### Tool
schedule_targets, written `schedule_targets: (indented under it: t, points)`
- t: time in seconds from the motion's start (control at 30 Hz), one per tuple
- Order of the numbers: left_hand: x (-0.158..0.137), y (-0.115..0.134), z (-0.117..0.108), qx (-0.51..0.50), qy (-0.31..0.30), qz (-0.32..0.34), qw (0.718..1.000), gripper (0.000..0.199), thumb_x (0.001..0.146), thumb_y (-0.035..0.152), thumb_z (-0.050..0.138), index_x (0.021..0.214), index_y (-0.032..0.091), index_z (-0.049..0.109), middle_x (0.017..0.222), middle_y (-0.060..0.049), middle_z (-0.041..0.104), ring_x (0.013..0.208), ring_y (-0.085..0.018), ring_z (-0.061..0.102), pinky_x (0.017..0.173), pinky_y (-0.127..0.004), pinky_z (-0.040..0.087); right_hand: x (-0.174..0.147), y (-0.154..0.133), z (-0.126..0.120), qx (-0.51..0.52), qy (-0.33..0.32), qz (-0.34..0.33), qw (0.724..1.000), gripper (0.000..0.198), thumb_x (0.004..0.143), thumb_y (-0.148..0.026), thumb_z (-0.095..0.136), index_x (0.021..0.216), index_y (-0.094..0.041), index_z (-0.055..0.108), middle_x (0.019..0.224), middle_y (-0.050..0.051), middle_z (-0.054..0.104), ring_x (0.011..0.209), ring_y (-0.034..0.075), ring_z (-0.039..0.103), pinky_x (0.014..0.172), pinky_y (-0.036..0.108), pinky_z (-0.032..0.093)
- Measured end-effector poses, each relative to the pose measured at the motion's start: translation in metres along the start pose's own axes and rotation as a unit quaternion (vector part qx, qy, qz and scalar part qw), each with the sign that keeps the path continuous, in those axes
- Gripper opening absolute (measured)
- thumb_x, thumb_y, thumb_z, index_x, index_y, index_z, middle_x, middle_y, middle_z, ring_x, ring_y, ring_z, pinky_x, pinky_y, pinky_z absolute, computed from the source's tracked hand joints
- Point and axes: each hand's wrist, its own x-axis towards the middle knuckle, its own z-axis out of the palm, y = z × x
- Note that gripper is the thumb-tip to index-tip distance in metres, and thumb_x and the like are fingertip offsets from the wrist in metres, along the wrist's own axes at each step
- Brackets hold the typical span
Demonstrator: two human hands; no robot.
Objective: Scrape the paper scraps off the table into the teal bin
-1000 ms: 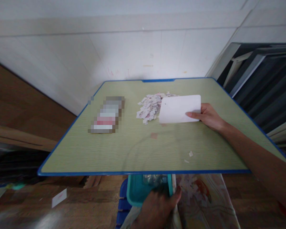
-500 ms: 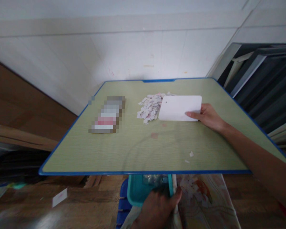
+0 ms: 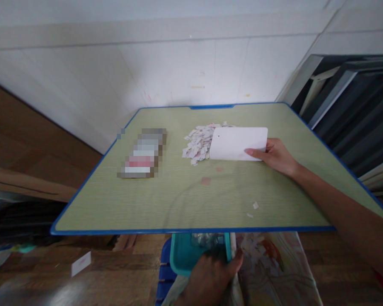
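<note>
My right hand grips a white card with rounded corners and a small hole near its left end. The thumb lies on top of the card, and the other fingers are underneath. The card's left part covers some of a heap of small white paper scraps on the table. Below the table's front edge, my left hand is closed beside a teal plastic basin. Its thumb points right, by a pale edge; its curled fingers are mostly hidden, so what they hold cannot be seen.
A green table with a blue rim stands against the wall. A blurred-out flat object lies at left, and two loose scraps near the front. A patterned cloth or bag is below. Dark panels lean at right.
My right hand and the white card have shifted slightly left, over a little more of the paper heap. My left hand stays in about the same place.
</note>
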Motion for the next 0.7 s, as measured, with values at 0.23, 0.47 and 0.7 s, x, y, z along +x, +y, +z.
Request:
schedule_targets:
  t: [0.23,0.47,0.7]
  points:
    - [0.0000,0.0000,-0.0027,-0.008,-0.003,0.004,1.000,0.056,0.078,0.017,0.041,0.126,0.026,0.013,0.073,-0.002,0.057,0.062,-0.020,0.053,0.053,-0.029,0.040,0.0020,0.0015,0.0024,-0.037,-0.037,-0.012,0.999,0.028,0.064,-0.037,0.057,0.082,-0.017,0.063,0.083,0.002,0.064,0.071,0.019,0.059,0.061,0.029,0.046]
    - [0.0001,0.0009,-0.0075,0.002,-0.017,0.002,1.000,0.054,0.080,0.015,0.037,0.126,0.026,0.012,0.074,-0.003,0.057,0.064,-0.019,0.053,0.055,-0.029,0.039,-0.0020,0.0002,0.0031,0.015,-0.089,-0.002,0.996,0.025,0.063,-0.036,0.059,0.079,-0.017,0.063,0.081,0.001,0.064,0.068,0.016,0.058,0.060,0.028,0.046]
    - [0.0006,-0.0008,-0.0017,-0.012,-0.010,0.003,1.000,0.059,0.077,0.015,0.040,0.126,0.027,0.010,0.073,-0.002,0.057,0.064,-0.020,0.053,0.054,-0.030,0.040,-0.0032,-0.0020,0.0004,0.049,0.015,0.023,0.998,0.030,0.061,-0.038,0.060,0.084,-0.020,0.062,0.082,0.001,0.064,0.066,0.017,0.058,0.056,0.028,0.045]
